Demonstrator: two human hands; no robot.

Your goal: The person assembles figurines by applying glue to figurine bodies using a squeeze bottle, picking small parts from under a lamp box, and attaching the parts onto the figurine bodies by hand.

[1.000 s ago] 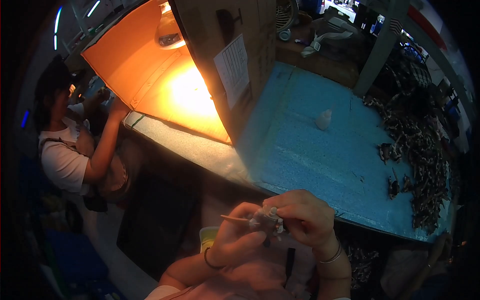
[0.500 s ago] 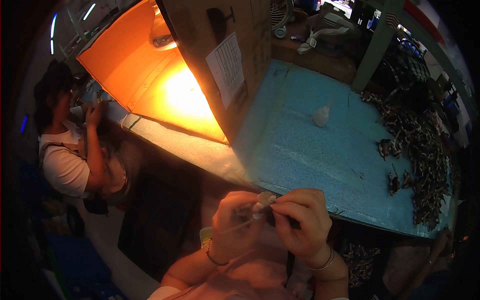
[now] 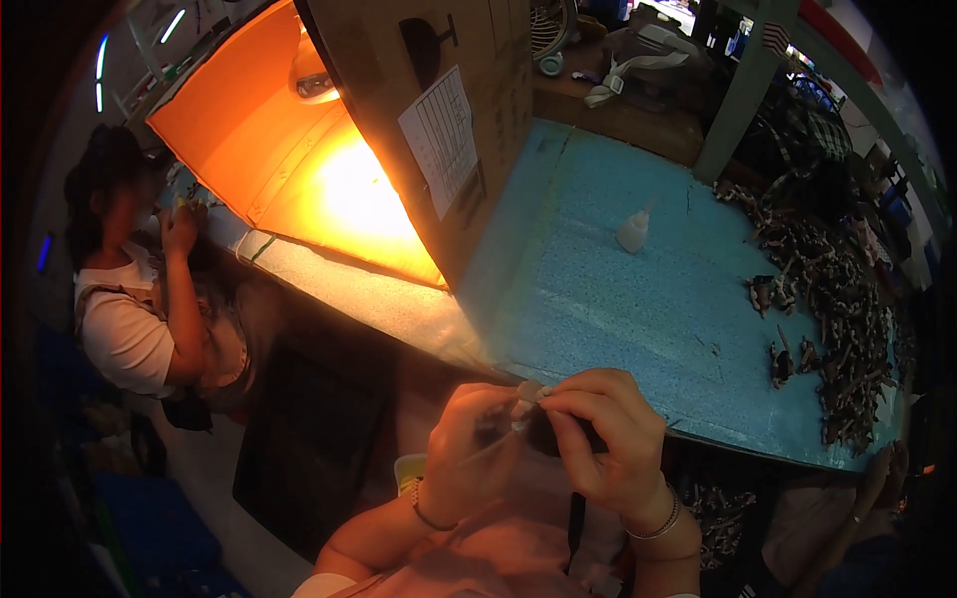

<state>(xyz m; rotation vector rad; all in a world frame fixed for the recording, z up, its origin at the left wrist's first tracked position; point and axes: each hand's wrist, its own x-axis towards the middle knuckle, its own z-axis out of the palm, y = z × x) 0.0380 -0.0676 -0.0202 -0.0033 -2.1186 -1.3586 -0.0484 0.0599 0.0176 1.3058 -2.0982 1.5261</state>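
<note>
In front of my chest, beside the near table edge, both hands meet at a small pale piece (image 3: 529, 392) with a rounded, disc-like top. My left hand (image 3: 469, 448) is closed around its lower part, with a faint thin stick by the fingers. My right hand (image 3: 610, 431) pinches the piece's right side between thumb and fingertips. Its exact kind is too small and blurred to make out, and the fingers cover part of it. On the blue tabletop (image 3: 588, 309) beyond stands a small white squeeze bottle (image 3: 633, 232) with a thin nozzle.
A heap of small brown-and-white pieces (image 3: 837, 319) covers the table's right side. An upright cardboard box (image 3: 419, 130) shields a glowing lamp (image 3: 315, 84) to the left. Another person (image 3: 130, 309) works at far left. A green-grey post (image 3: 743, 100) rises at the back.
My right hand has shifted slightly right and up, still pinching the pale piece. The thin stick by my left hand shows less clearly. The whole view has drifted a little.
</note>
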